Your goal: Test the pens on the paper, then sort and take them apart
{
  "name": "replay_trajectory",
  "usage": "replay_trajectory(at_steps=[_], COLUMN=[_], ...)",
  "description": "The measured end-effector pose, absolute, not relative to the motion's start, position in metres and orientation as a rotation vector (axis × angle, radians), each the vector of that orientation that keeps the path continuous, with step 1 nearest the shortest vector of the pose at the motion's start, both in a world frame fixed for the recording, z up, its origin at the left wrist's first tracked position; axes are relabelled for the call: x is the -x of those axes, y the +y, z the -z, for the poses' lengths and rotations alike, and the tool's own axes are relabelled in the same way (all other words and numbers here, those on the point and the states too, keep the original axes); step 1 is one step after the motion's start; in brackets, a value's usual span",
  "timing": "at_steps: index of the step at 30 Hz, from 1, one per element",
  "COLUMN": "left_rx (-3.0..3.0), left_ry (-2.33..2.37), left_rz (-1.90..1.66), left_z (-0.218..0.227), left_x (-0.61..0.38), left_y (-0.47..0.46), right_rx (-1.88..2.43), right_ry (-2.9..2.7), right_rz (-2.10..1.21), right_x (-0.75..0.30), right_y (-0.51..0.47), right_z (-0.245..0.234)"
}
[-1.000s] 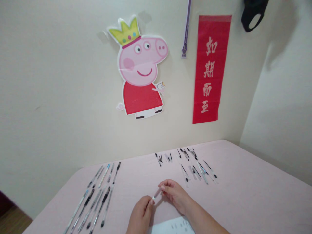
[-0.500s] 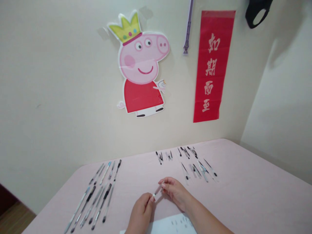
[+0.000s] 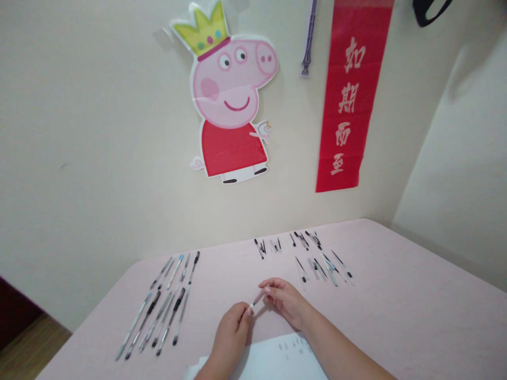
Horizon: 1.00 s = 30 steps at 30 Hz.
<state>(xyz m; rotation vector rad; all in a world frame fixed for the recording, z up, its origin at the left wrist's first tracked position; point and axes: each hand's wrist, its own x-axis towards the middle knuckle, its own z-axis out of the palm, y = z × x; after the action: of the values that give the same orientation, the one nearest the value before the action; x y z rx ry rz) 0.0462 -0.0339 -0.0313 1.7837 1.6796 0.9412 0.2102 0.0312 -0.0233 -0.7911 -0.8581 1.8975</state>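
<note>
A short, slender pen [image 3: 259,298], clear with a white end, slants between my two hands above the table. My left hand [image 3: 232,328] pinches its lower, white end between thumb and fingers. At the upper end, the fingers of my right hand [image 3: 288,303] are closed around it, hiding that tip. White paper [image 3: 273,359] with small handwritten marks lies under my wrists. Rows of assembled pens [image 3: 170,316] lie to the left of my hands. Several groups of pen parts [image 3: 322,268], with caps, barrels and refills, are laid out farther back on the right.
The pink-covered table [image 3: 396,306] reaches back to a pale wall. More small pen parts [image 3: 277,244] lie near its back edge. On the wall hang a pig cutout [image 3: 233,153], a red banner [image 3: 350,95] and a purple strap [image 3: 309,37].
The view has tilted down slightly, so the wall items sit higher in the picture. Both hands keep hold of the pen in nearly the same pose.
</note>
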Motion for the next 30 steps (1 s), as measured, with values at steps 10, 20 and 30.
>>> replay_trajectory(at_steps=[10, 20, 30], left_rx=[-1.783, -1.756, -1.741], left_ry=[1.688, 1.647, 1.607], left_rz=[-0.939, -1.021, -1.046], left_z=[0.03, 0.025, 0.024], left_x=[-0.046, -0.047, -0.046], left_y=[-0.033, -0.035, -0.035], right_rx=[0.774, 0.774, 0.783], right_ry=[-0.867, -0.818, -0.778], right_rz=[-1.877, -1.839, -1.702], right_x=[-0.21, -0.212, -0.212], right_y=[0.03, 0.032, 0.039], right_z=[0.022, 0.025, 0.032])
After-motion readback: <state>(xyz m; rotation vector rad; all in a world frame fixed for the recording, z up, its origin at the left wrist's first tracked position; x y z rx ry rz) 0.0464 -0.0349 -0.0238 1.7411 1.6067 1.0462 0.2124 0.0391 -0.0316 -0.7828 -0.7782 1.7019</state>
